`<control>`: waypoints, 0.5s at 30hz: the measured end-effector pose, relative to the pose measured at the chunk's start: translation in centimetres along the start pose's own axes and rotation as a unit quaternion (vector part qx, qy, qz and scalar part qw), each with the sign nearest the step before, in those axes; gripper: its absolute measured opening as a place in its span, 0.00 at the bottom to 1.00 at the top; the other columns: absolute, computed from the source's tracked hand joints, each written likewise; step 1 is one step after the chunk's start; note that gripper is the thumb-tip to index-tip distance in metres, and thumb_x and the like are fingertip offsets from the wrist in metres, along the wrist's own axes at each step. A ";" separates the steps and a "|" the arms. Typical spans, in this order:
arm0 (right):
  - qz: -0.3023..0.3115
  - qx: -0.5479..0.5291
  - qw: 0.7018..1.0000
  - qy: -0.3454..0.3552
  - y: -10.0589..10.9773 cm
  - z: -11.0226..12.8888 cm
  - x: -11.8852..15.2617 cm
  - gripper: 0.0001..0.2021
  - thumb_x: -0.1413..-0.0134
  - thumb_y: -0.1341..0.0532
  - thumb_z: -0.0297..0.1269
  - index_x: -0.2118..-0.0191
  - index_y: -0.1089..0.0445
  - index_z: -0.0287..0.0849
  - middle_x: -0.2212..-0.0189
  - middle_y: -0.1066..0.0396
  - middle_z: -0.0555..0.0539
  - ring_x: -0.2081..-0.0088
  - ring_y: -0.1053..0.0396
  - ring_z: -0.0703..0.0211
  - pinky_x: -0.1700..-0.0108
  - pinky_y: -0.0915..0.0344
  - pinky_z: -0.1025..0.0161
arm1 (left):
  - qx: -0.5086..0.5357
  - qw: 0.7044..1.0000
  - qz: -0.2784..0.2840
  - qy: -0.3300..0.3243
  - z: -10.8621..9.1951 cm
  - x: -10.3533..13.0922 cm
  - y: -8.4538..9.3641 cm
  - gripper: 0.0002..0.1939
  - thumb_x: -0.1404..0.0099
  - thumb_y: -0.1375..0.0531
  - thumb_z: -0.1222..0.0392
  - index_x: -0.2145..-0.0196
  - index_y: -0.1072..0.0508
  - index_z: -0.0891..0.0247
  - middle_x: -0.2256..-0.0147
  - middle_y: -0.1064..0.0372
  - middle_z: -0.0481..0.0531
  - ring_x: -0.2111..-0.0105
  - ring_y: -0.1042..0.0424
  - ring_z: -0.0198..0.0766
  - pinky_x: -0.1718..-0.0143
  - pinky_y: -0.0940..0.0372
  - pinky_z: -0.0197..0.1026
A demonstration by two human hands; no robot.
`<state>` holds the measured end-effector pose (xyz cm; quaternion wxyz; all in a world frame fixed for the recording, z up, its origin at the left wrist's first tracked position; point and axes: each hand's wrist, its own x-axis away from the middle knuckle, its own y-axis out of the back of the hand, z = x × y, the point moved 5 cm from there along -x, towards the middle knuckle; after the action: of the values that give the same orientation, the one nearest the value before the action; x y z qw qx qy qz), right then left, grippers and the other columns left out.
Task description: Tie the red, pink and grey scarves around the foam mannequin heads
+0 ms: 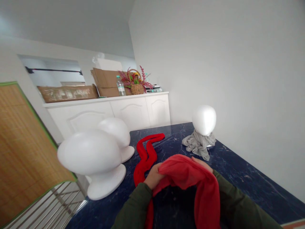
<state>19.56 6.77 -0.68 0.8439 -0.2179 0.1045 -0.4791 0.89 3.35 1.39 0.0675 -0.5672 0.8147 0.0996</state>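
A light red cloth [182, 168] is stretched between my two hands in an arch over the dark blue table, its right end hanging down. My left hand [154, 176] is closed on the cloth's left side. At the right, my right hand [202, 163] grips the cloth from behind, its fingers partly covered by the fabric. A bright red scarf [150, 156] lies in a loose zigzag on the table beyond and beside my left hand. Farther back at the right, a white mannequin head [204, 119] wears a grey scarf [198, 143] around its neck.
Two white mannequin heads [91, 156] stand at the left of the marbled table [247, 173]. Behind is a white cabinet [133, 111] bearing cardboard boxes, a bottle [120, 87] and a flower basket [137, 89]. A metal rack [59, 203] stands at the lower left.
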 end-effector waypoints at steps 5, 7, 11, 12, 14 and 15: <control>0.131 0.075 0.986 -0.069 2.0 0.3 0.3 0.21 0.62 0.39 0.50 0.65 0.30 0.38 0.65 0.28 0.43 0.58 0.34 0.54 0.52 0.42 0.59 | 0.218 0.968 -0.094 0.080 1.9 -0.2 3.4 0.14 0.50 0.41 0.61 0.64 0.29 0.68 0.65 0.28 0.54 0.59 0.32 0.46 0.53 0.41 0.47; 0.154 0.092 0.980 -0.086 2.5 -0.4 0.6 0.24 0.66 0.36 0.51 0.64 0.30 0.37 0.65 0.28 0.43 0.60 0.33 0.55 0.51 0.42 0.59 | 0.284 0.945 -0.105 0.126 2.3 0.1 3.3 0.13 0.47 0.43 0.63 0.63 0.30 0.69 0.66 0.28 0.54 0.58 0.32 0.44 0.52 0.40 0.45; 0.182 0.055 0.971 -0.143 2.1 -1.8 0.9 0.34 0.59 0.51 0.64 0.61 0.32 0.35 0.68 0.28 0.41 0.63 0.31 0.53 0.55 0.39 0.53 | 0.375 0.898 -0.108 0.202 3.0 0.6 2.4 0.10 0.46 0.44 0.67 0.64 0.30 0.71 0.68 0.27 0.54 0.58 0.31 0.41 0.52 0.40 0.42; 0.180 0.041 0.971 -0.152 2.0 -2.0 0.8 0.37 0.58 0.56 0.66 0.61 0.33 0.34 0.67 0.29 0.40 0.63 0.31 0.52 0.55 0.39 0.51 | 0.386 0.893 -0.109 0.205 3.2 0.7 2.3 0.10 0.45 0.44 0.67 0.64 0.30 0.71 0.69 0.27 0.54 0.58 0.31 0.41 0.52 0.40 0.42; 0.170 0.041 0.973 -0.149 1.9 -2.1 0.4 0.39 0.57 0.61 0.66 0.61 0.33 0.35 0.66 0.29 0.40 0.62 0.31 0.52 0.55 0.39 0.51 | 0.403 0.887 -0.117 0.191 3.2 0.7 2.5 0.09 0.44 0.45 0.64 0.65 0.29 0.70 0.70 0.27 0.53 0.59 0.31 0.41 0.51 0.41 0.42; 0.165 0.060 0.974 -0.141 2.0 -2.1 0.1 0.36 0.56 0.58 0.65 0.62 0.32 0.36 0.66 0.29 0.41 0.62 0.31 0.53 0.55 0.40 0.52 | 0.410 0.886 -0.124 0.178 3.2 0.7 2.6 0.09 0.43 0.45 0.63 0.66 0.29 0.69 0.71 0.27 0.52 0.60 0.30 0.41 0.51 0.41 0.42</control>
<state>20.30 7.02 -3.47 0.9290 -0.2121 -0.0101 -0.3030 -1.82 4.41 -1.63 0.1597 -0.5939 0.7042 -0.3549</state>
